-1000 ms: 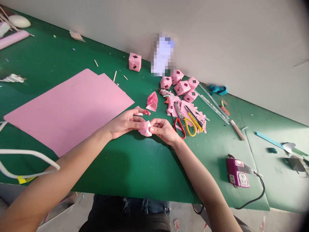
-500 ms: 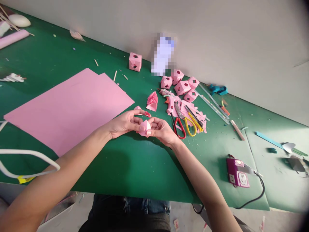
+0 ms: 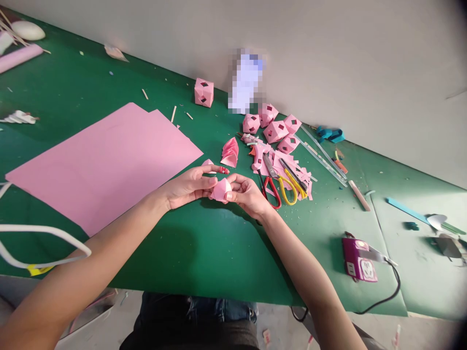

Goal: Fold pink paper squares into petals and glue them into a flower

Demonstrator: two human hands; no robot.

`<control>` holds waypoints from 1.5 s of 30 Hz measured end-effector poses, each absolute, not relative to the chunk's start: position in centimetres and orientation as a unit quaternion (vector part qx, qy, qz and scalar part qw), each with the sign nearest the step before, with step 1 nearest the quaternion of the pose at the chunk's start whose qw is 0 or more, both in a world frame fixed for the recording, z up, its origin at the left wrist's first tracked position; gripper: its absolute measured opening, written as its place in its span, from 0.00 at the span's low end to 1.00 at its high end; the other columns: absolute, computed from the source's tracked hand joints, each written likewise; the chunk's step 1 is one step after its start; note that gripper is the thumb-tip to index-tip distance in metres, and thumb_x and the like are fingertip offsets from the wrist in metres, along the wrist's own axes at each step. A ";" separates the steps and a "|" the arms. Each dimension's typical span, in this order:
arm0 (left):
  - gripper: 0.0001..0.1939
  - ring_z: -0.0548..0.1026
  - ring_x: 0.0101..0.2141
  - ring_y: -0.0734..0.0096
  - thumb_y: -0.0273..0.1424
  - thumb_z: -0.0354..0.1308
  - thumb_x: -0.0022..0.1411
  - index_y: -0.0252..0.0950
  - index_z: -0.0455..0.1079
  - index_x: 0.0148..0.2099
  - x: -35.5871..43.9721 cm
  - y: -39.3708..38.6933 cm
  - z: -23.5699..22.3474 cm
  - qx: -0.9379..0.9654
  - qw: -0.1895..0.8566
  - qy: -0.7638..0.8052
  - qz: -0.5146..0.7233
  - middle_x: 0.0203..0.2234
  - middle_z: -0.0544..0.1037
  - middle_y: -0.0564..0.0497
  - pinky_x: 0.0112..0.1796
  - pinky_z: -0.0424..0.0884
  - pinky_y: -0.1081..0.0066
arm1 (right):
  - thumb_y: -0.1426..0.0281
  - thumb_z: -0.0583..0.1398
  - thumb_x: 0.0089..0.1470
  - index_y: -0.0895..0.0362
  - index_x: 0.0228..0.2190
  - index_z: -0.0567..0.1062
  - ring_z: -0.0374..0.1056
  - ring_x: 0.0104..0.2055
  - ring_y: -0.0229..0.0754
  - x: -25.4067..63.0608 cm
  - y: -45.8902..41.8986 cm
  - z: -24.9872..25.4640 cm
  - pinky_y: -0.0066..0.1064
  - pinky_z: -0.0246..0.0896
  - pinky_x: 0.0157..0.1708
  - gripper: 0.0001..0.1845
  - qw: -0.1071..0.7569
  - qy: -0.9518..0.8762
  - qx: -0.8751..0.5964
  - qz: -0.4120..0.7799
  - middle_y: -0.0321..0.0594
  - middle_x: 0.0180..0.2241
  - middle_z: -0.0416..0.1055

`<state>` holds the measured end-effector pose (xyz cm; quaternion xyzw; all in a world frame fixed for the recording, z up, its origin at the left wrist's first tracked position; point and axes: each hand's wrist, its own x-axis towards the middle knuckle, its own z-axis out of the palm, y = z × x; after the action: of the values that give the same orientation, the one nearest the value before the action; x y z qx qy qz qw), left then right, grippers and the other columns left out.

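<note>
Between both hands is a small folded pink paper piece (image 3: 221, 189), held just above the green table. My right hand (image 3: 248, 197) pinches its right side between thumb and fingers. From the left, my left hand (image 3: 188, 188) grips its other edge, the thumb at the upper left and the index finger, wrapped in a red patterned band, stretched out above. Just behind the left fingers a small folded pink paper (image 3: 208, 164) is partly hidden. A stack of folded pink paper pieces (image 3: 229, 152) stands beyond the hands.
Large pink sheets (image 3: 105, 160) cover the left. Several hollow pink paper cubes (image 3: 276, 131) cluster behind a pink glue gun (image 3: 259, 158), scissors (image 3: 287, 189) and paper scraps. A purple power socket (image 3: 360, 260) with a black cord sits at right. A white looped frame (image 3: 47, 228) overhangs the left arm.
The paper piece has turned slightly and more of its face shows. My left thumb has shifted up and off its front, while the right hand keeps its pinch.
</note>
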<state>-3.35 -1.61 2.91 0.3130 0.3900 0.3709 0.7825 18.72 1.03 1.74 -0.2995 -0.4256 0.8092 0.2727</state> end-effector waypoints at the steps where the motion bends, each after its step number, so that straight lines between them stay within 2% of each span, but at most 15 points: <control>1: 0.39 0.80 0.33 0.71 0.42 0.85 0.47 0.37 0.74 0.57 -3.3 -1.6 3.0 0.314 0.779 0.395 0.374 0.32 0.81 0.55 0.38 0.75 0.71 | 0.61 0.84 0.33 0.56 0.32 0.77 0.76 0.27 0.35 18.8 1.1 1.7 0.27 0.75 0.33 0.30 0.276 -0.427 -0.303 0.806 0.31 0.26 0.79; 5: 0.40 0.79 0.31 0.74 0.36 0.85 0.47 0.38 0.72 0.60 -3.3 -1.6 3.3 0.351 0.764 0.420 0.341 0.30 0.81 0.56 0.36 0.72 0.73 | 0.61 0.85 0.32 0.56 0.32 0.77 0.77 0.28 0.36 18.9 1.3 1.6 0.29 0.76 0.34 0.30 0.262 -0.448 -0.313 0.796 0.32 0.27 0.81; 8: 0.41 0.78 0.30 0.73 0.35 0.84 0.48 0.38 0.71 0.61 -3.4 -1.7 3.4 0.405 0.741 0.423 0.328 0.29 0.82 0.56 0.35 0.71 0.72 | 0.64 0.85 0.31 0.56 0.34 0.77 0.79 0.29 0.37 18.9 1.2 1.7 0.29 0.76 0.36 0.31 0.246 -0.464 -0.318 0.790 0.31 0.27 0.81; 12: 0.43 0.82 0.35 0.66 0.34 0.83 0.47 0.39 0.71 0.62 -3.5 -1.7 3.3 0.451 0.711 0.435 0.318 0.32 0.83 0.53 0.41 0.75 0.67 | 0.67 0.84 0.31 0.55 0.37 0.76 0.80 0.32 0.39 19.0 1.2 1.8 0.30 0.76 0.38 0.33 0.239 -0.472 -0.326 0.783 0.31 0.28 0.81; 15: 0.42 0.82 0.36 0.67 0.35 0.83 0.47 0.39 0.70 0.62 -3.5 -1.7 3.2 0.450 0.707 0.444 0.316 0.32 0.82 0.55 0.45 0.75 0.65 | 0.67 0.85 0.31 0.55 0.37 0.76 0.80 0.33 0.38 19.1 1.3 1.8 0.29 0.76 0.39 0.33 0.242 -0.488 -0.317 0.776 0.31 0.30 0.81; 19: 0.40 0.82 0.37 0.66 0.34 0.83 0.47 0.39 0.70 0.60 -3.5 -1.7 3.3 0.441 0.709 0.438 0.332 0.31 0.80 0.57 0.46 0.76 0.65 | 0.58 0.82 0.41 0.56 0.40 0.78 0.79 0.34 0.38 19.1 1.4 1.7 0.31 0.76 0.41 0.29 0.249 -0.495 -0.300 0.777 0.34 0.32 0.81; 21: 0.40 0.81 0.37 0.67 0.34 0.82 0.48 0.40 0.69 0.60 -3.3 -1.8 3.5 0.443 0.696 0.438 0.357 0.31 0.78 0.58 0.45 0.76 0.65 | 0.51 0.78 0.49 0.55 0.41 0.79 0.77 0.34 0.37 19.0 1.4 1.6 0.31 0.76 0.40 0.27 0.285 -0.486 -0.313 0.764 0.34 0.32 0.80; 24: 0.40 0.81 0.38 0.67 0.36 0.81 0.50 0.40 0.68 0.61 -2.8 -2.0 3.6 0.474 0.630 0.461 0.407 0.33 0.78 0.57 0.47 0.75 0.64 | 0.42 0.68 0.59 0.53 0.38 0.80 0.75 0.36 0.39 18.8 1.2 1.4 0.32 0.74 0.39 0.26 0.398 -0.494 -0.379 0.674 0.36 0.33 0.78; 26: 0.40 0.80 0.41 0.66 0.37 0.80 0.51 0.40 0.67 0.62 -2.5 -2.1 3.7 0.500 0.585 0.472 0.430 0.32 0.79 0.57 0.51 0.73 0.63 | 0.42 0.66 0.61 0.51 0.35 0.80 0.75 0.41 0.43 18.7 1.0 1.4 0.36 0.74 0.45 0.25 0.454 -0.544 -0.418 0.569 0.39 0.35 0.79; 28: 0.41 0.81 0.42 0.64 0.38 0.79 0.53 0.41 0.65 0.64 -2.4 -2.3 3.8 0.511 0.569 0.474 0.437 0.33 0.79 0.56 0.53 0.72 0.62 | 0.46 0.68 0.61 0.50 0.34 0.82 0.74 0.47 0.47 18.7 0.7 1.6 0.41 0.72 0.52 0.21 0.467 -0.606 -0.424 0.485 0.42 0.39 0.79; 30: 0.42 0.81 0.42 0.63 0.39 0.79 0.54 0.41 0.64 0.65 -2.4 -2.5 3.9 0.512 0.567 0.472 0.439 0.34 0.80 0.55 0.54 0.72 0.62 | 0.50 0.69 0.61 0.49 0.34 0.84 0.73 0.49 0.50 18.8 0.5 1.9 0.44 0.71 0.55 0.16 0.460 -0.652 -0.407 0.445 0.43 0.41 0.79; 34: 0.42 0.82 0.44 0.61 0.40 0.79 0.55 0.41 0.64 0.66 -2.6 -2.6 4.2 0.519 0.568 0.469 0.433 0.34 0.81 0.54 0.54 0.72 0.62 | 0.55 0.69 0.62 0.47 0.38 0.86 0.73 0.49 0.49 18.7 0.3 2.4 0.44 0.71 0.51 0.11 0.445 -0.692 -0.385 0.418 0.43 0.42 0.80; 40: 0.40 0.83 0.44 0.60 0.41 0.78 0.55 0.42 0.65 0.65 -2.7 -2.6 4.3 0.534 0.560 0.469 0.426 0.33 0.81 0.56 0.54 0.74 0.61 | 0.52 0.71 0.60 0.49 0.39 0.84 0.74 0.53 0.51 19.0 0.5 3.1 0.48 0.69 0.58 0.14 0.397 -0.724 -0.367 0.430 0.43 0.45 0.80; 45: 0.40 0.84 0.43 0.61 0.39 0.79 0.54 0.41 0.64 0.63 -2.8 -2.5 4.3 0.537 0.577 0.454 0.415 0.32 0.80 0.57 0.54 0.74 0.62 | 0.51 0.72 0.58 0.51 0.35 0.83 0.75 0.46 0.48 19.5 0.9 4.4 0.42 0.69 0.51 0.17 0.348 -0.717 -0.345 0.496 0.41 0.41 0.81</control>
<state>-2.84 -2.50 4.31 0.5368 0.4543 0.4153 0.5770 19.55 0.92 4.44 -0.3451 -0.7171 0.4957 0.3478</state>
